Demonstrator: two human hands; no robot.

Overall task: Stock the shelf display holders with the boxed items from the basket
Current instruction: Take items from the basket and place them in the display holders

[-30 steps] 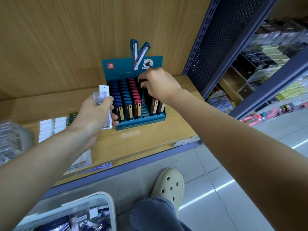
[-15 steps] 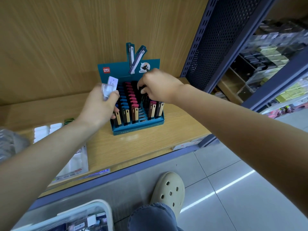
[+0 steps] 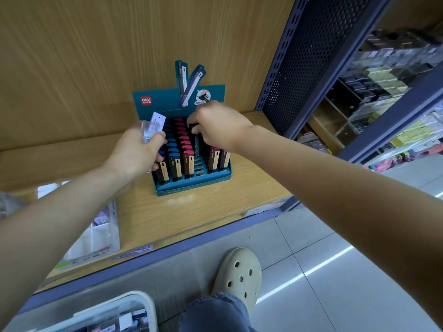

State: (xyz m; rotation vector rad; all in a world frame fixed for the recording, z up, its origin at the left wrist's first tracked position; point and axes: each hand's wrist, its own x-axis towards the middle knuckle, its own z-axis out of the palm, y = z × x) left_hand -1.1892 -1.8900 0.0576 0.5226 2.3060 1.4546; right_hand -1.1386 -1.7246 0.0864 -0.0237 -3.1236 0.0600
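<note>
A teal cardboard display holder [image 3: 191, 185] stands on the wooden shelf [image 3: 196, 209], filled with rows of slim boxed items [image 3: 184, 149] in blue, red and dark colours. My right hand [image 3: 215, 125] reaches into the back right rows, fingers curled down among the dark boxes; what the fingertips pinch is hidden. My left hand [image 3: 139, 152] hovers over the holder's left side and grips a small clear packet with a white label [image 3: 153, 127]. The basket [image 3: 124, 312] with more items shows at the bottom left.
A clear plastic holder with white items [image 3: 96, 236] sits on the shelf to the left. A dark perforated metal upright [image 3: 309, 65] bounds the shelf on the right, with further stocked shelves behind it. My foot in a beige clog [image 3: 239, 276] stands on the tiled floor.
My left hand has moved right and up with its clear packet, from beside the holder to over its left rows. My right hand stays at the back right rows.
</note>
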